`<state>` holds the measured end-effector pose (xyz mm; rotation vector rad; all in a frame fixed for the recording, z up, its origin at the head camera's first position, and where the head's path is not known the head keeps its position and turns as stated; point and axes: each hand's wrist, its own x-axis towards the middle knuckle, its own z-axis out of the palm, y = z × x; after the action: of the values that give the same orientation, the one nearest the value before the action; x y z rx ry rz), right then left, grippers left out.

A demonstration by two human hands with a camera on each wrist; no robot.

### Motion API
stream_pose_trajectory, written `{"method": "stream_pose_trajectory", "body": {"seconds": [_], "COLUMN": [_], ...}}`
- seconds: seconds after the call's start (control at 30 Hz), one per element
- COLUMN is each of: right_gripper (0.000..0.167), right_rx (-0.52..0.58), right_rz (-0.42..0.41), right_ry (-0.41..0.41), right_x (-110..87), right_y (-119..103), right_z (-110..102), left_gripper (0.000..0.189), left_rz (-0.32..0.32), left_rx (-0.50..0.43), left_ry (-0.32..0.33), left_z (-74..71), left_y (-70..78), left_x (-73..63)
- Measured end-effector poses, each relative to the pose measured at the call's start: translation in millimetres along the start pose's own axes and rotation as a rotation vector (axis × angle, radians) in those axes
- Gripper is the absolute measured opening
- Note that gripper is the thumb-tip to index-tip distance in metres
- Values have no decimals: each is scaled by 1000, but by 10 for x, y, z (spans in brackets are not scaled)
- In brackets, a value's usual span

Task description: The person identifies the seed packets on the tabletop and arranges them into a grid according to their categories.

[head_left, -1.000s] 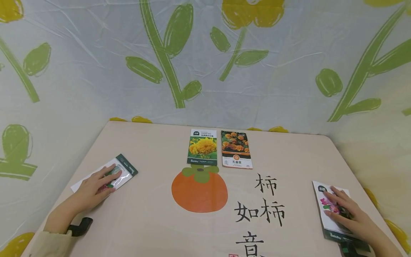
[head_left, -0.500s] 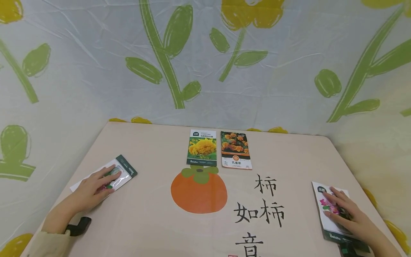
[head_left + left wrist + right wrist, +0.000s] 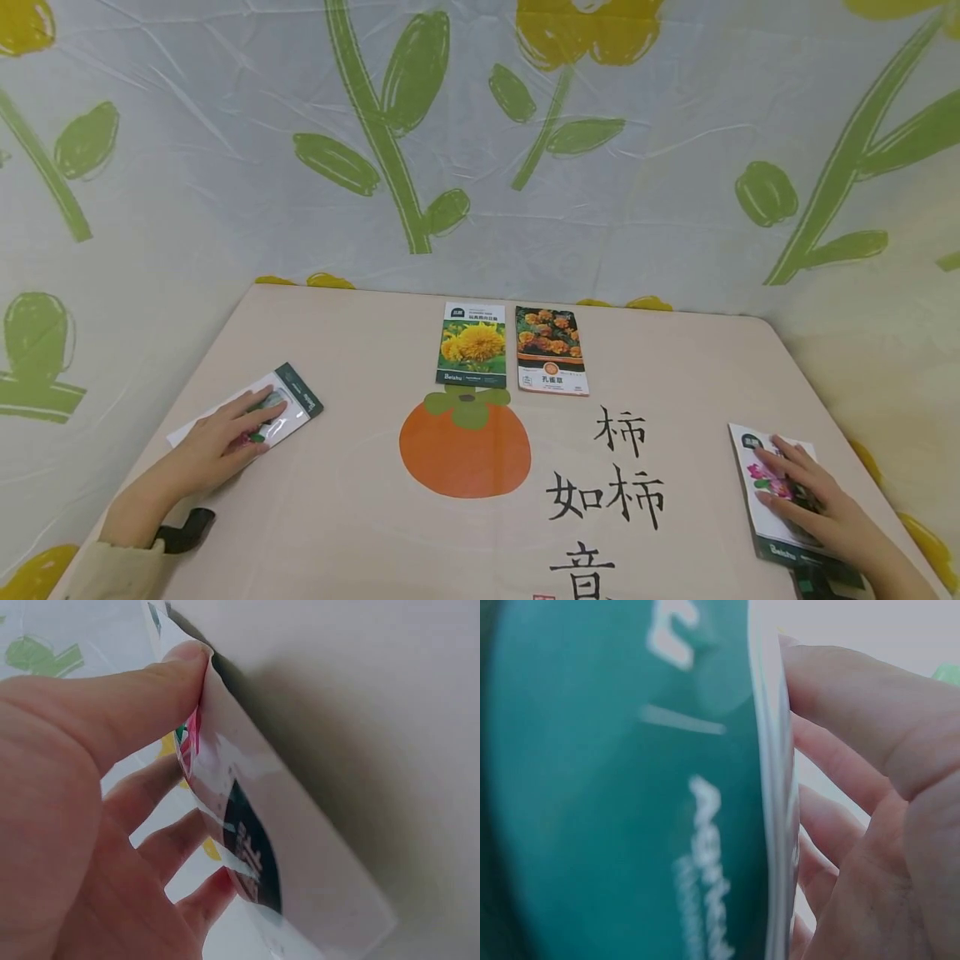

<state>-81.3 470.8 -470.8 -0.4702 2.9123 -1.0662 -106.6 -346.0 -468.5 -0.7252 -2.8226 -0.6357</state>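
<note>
1. Nearest, at the lower right, the person's right grip (image 3: 817, 504) rests spread on a stack of white-and-green seed packets (image 3: 765, 479) printed with pink flowers. Its fingers are apart, clamped on nothing; in the right wrist view the thumb lies against the layered edges. A black wrist strap (image 3: 813, 581) shows beneath.
2. At the lower left, a cream sleeve (image 3: 116, 571) and a black wrist mount (image 3: 186, 531) lie behind the left grip (image 3: 213, 437).
3. The left grip lies over a white packet (image 3: 288, 419) with a dark green end band, set slantwise on the counter (image 3: 337, 517). Its fingers are spread apart, their tips on the face, and the thumb touches the edge.
4. Between the two hands, black brush characters (image 3: 637, 496) and an orange persimmon (image 3: 465, 454) are printed on the counter.
5. Farther off, just above the persimmon, lies a yellow-flower packet (image 3: 474, 346); just to its right, slightly apart, lies an orange-flower packet (image 3: 552, 350).
6. Farthest, a pale backdrop (image 3: 600, 225) with green stems and yellow flowers rises behind the counter.
</note>
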Motion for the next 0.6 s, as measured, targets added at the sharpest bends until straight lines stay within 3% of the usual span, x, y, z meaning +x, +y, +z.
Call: {"method": "stream_pose_trajectory", "body": {"seconds": [0.2, 0.6], "right_gripper": [67, 67], "right_rx": [-1, -5], "right_rz": [-7, 4], "right_ry": [4, 6], "right_x": [11, 3], "right_y": [11, 10], "right_z": [-2, 17], "left_gripper": [58, 58], "left_rz": [3, 62], "left_rx": [-55, -28], "left_ry": [-25, -4], "left_z": [6, 28], "left_y": [54, 116], "left_x": [4, 6]}}
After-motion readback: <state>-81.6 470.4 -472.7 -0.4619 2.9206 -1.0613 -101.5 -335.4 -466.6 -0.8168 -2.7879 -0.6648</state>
